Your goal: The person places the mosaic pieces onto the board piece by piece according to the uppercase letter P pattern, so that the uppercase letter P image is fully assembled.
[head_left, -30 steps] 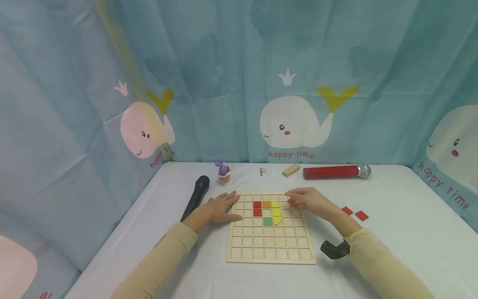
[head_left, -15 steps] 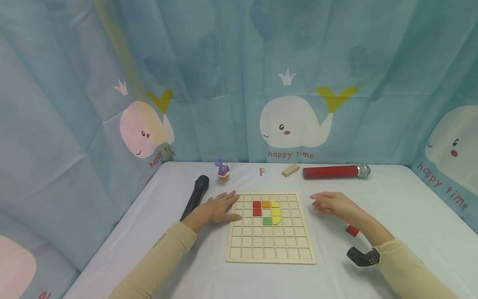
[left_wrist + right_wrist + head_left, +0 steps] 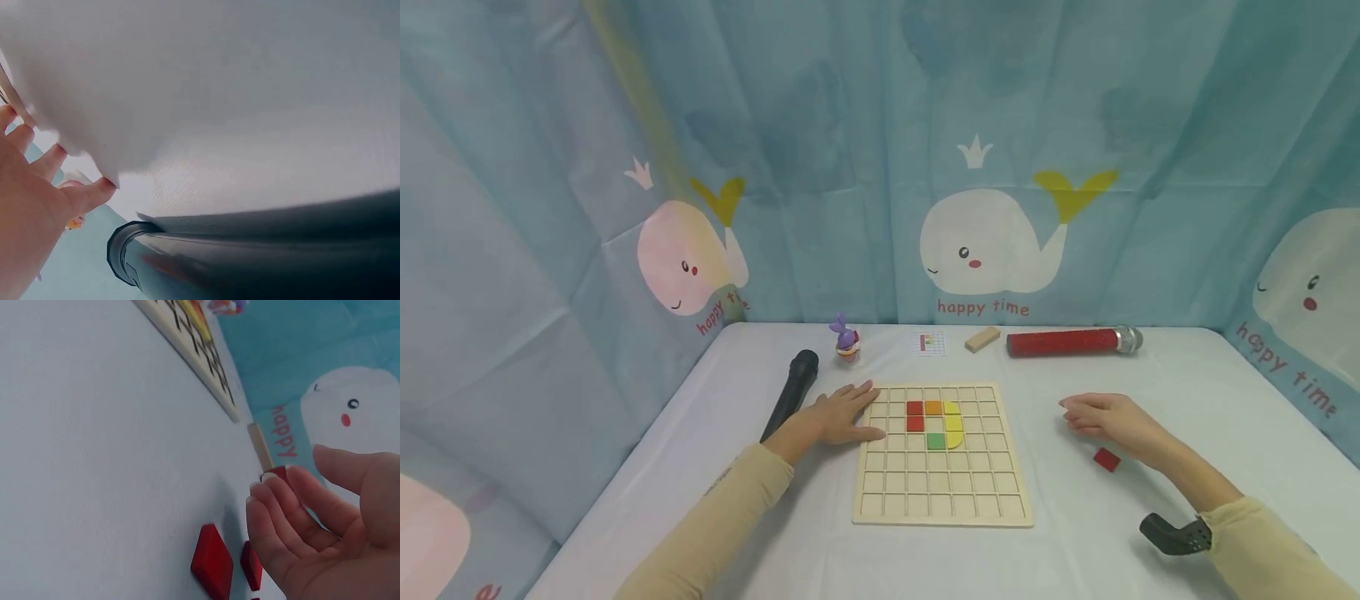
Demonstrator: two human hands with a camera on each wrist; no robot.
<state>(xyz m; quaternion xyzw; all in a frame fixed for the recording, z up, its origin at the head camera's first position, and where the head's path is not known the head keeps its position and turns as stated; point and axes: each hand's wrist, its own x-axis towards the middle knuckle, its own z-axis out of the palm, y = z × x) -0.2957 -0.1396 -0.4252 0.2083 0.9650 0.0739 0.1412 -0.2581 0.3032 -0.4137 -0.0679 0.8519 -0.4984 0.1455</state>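
Observation:
My left hand (image 3: 842,417) rests with spread fingers on the left edge of a pale wooden grid board (image 3: 940,483). Set in the grid are red tiles (image 3: 914,423), an orange tile (image 3: 933,407), yellow pieces (image 3: 953,423), the lowest rounded, and a green tile (image 3: 936,442). Right of the board, my right hand (image 3: 1105,421) hovers over the table, its fingers loosely curved and holding nothing. Just below it lies a red tile (image 3: 1107,459). In the right wrist view, a red tile (image 3: 212,562) and another beside it (image 3: 252,565) lie under the fingers (image 3: 275,519).
A black microphone (image 3: 792,392) lies beside my left forearm. Along the back stand a purple-topped toy figure (image 3: 846,340), a small pattern card (image 3: 928,342), a wooden block (image 3: 982,339) and a red microphone (image 3: 1063,342). A printed whale curtain (image 3: 842,208) hangs behind the table.
My right hand has moved away from the board's upper right corner, rightward to the loose red tiles. The left hand and the pieces on the board stay as they were.

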